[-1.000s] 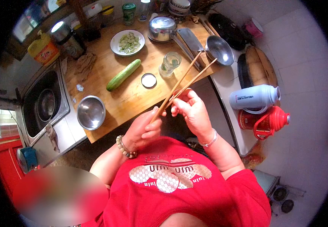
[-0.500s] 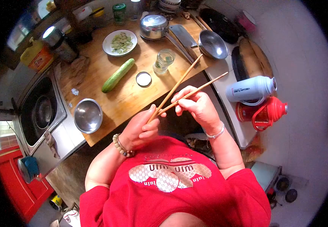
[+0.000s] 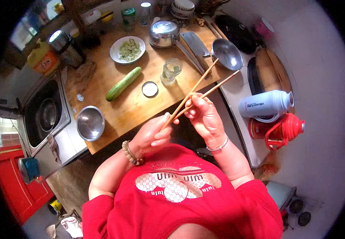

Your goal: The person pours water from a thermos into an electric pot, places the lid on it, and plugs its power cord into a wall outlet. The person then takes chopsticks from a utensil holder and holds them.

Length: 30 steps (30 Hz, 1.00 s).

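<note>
Two wooden chopsticks (image 3: 201, 81) cross in front of my chest, tips pointing up and right toward the steel bowl. My left hand (image 3: 155, 133) is closed round their lower ends. The fingers of my right hand (image 3: 204, 115) pinch the lower chopstick (image 3: 220, 83) near its middle, close to my left hand. Just beyond the hands, on the wooden board (image 3: 136, 103), stand an open glass jar (image 3: 171, 72) and its round lid (image 3: 150, 89), lying flat. A whole cucumber (image 3: 123, 83) lies left of the lid. Behind it, a white plate (image 3: 117, 55) carries cut green pieces (image 3: 130, 49).
A steel bowl (image 3: 90, 124) sits at the board's left corner, beside the sink (image 3: 67, 115). A lidded pot (image 3: 163, 33), a cleaver (image 3: 194, 43) and another steel bowl (image 3: 227, 54) are at the back right. Blue (image 3: 265, 104) and red (image 3: 280, 128) vacuum flasks lie at right.
My right hand has shifted slightly left and down along the lower chopstick, closer to my left hand. The chopstick tips have drawn somewhat closer together. The view has tilted slightly.
</note>
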Motion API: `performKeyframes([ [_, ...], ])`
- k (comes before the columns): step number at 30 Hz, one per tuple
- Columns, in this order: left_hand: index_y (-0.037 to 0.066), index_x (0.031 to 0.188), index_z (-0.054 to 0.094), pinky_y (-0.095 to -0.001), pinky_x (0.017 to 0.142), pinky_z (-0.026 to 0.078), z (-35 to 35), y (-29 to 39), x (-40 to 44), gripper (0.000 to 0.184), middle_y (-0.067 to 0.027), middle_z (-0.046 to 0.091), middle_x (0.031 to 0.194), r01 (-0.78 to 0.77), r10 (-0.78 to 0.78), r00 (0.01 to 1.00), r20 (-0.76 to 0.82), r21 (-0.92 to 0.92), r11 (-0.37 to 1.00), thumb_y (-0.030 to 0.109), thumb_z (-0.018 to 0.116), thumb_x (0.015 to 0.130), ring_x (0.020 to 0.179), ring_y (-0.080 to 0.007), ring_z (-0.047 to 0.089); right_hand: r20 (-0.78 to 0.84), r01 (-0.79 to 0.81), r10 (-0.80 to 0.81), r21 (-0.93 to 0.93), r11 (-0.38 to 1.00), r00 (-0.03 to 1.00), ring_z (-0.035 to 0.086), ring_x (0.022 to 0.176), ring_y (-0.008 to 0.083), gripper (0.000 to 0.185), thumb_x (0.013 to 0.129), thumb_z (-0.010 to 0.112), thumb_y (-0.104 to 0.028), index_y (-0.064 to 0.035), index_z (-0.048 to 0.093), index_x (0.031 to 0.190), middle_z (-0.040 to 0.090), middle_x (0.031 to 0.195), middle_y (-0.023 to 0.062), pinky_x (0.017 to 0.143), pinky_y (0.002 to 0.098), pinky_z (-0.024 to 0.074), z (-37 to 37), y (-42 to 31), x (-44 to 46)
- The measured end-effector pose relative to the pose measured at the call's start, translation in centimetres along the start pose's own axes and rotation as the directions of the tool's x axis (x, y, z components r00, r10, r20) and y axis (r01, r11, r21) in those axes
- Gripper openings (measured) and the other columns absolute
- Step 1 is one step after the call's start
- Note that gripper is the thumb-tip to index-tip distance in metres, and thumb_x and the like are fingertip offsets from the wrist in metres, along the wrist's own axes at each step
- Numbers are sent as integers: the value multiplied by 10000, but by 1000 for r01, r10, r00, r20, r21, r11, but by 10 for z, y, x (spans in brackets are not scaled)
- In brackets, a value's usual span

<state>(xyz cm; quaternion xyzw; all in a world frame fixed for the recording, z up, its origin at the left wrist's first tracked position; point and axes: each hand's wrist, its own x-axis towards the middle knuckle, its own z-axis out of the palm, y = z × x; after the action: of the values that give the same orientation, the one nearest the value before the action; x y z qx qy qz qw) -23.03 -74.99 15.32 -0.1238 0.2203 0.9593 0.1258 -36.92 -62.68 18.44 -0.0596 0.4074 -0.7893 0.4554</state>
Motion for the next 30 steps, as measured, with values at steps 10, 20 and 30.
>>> performKeyframes([
  [10, 37, 994, 490, -183, 326, 201, 19, 15, 47, 342, 55, 288, 453, -88, 98, 990, -103, 93, 992, 331, 318, 967, 324, -44, 232, -114, 164, -261, -527, 834, 959, 536, 750, 120, 358, 808, 642, -123, -29, 425, 1077, 533, 910, 39, 647, 233, 455, -36, -40, 4],
  [20, 58, 991, 498, -184, 307, 196, 26, 18, 75, 325, 57, 295, 436, -71, 95, 992, -88, 243, 967, 334, 329, 964, 299, -49, 225, 558, 428, -498, -830, -359, 664, 550, 706, 268, 217, 732, 655, -62, -36, 569, 930, 530, 808, 108, 615, 348, 463, -41, -82, 14],
  [30, 70, 973, 493, -179, 304, 189, 33, 20, 68, 299, 63, 273, 445, -36, 68, 994, -86, 333, 942, 323, 335, 963, 317, -43, 217, 365, 326, -646, -927, -185, 670, 512, 632, 212, 72, 824, 567, -58, -13, 514, 811, 501, 748, 96, 588, 283, 435, -41, -72, 10],
])
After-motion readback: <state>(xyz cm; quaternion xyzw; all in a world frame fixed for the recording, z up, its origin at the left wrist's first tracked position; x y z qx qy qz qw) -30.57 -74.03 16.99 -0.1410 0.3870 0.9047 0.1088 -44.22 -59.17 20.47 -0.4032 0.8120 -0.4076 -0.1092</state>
